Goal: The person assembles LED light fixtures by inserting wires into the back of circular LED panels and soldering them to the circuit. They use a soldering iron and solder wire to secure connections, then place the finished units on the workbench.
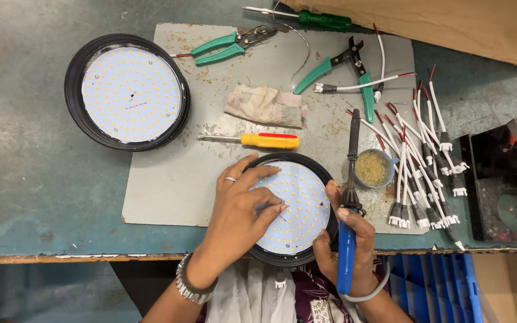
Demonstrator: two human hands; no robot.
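A round black lamp housing with a white LED board [302, 203] lies at the near edge of a grey mat [169, 179]. My left hand [240, 206] rests flat on the board's left half, fingers spread, a ring on one finger. My right hand [349, 239] grips a soldering iron with a blue handle [348, 233], its black shaft pointing away from me, tip up near the wire pile. The thumb of that hand touches the housing's right rim.
A second LED lamp [128, 91] sits far left. On the mat lie a yellow screwdriver [258, 140], a rag [264, 105], green pliers [228, 45], wire cutters [345, 69], a small flux tub [373, 168] and several red-white connector wires [423, 161]. A black stand [504, 185] is at right.
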